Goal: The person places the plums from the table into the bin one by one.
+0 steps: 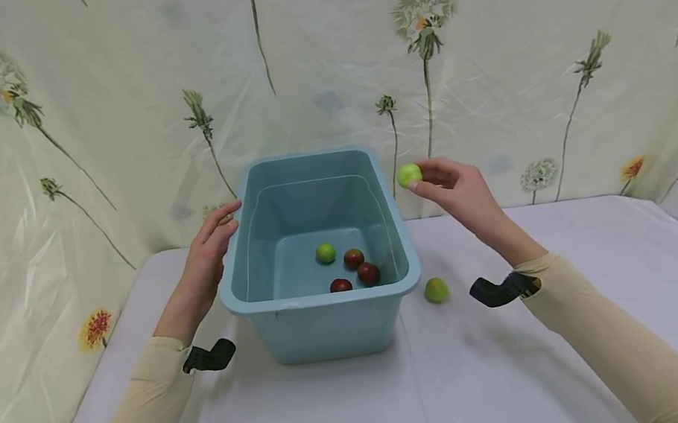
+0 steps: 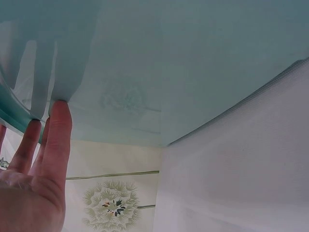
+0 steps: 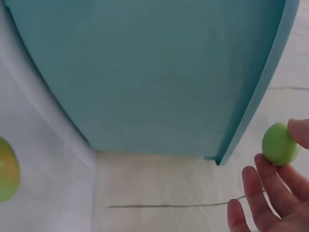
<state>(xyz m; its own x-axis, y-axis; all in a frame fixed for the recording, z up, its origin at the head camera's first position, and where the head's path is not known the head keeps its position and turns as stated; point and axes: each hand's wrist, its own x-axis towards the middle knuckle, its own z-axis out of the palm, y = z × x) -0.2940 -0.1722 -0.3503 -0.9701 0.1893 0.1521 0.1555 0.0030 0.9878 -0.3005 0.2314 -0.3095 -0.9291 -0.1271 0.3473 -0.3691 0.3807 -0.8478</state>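
Note:
A blue plastic tub (image 1: 328, 327) stands on the table, with a small green fruit (image 1: 325, 253) and several dark red ones (image 1: 353, 259) lying on its floor. At the tub's left side my left hand (image 1: 202, 269) touches the outer wall just under the rim, its fingers (image 2: 58, 140) straight. Right of the tub and above rim height, my right hand (image 1: 462, 197) pinches a round green fruit (image 1: 410, 175) between thumb and fingertips. That fruit (image 3: 280, 144) shows beside the tub's rim in the right wrist view. Another green fruit, tinged orange (image 1: 436, 290), lies on the table below this hand.
A white cloth (image 1: 362, 419) covers the table. Behind and to the left hangs a pale curtain (image 1: 309, 43) printed with dandelions, close to the table's back edge. Black wrist mounts (image 1: 209, 356) sit on both forearms.

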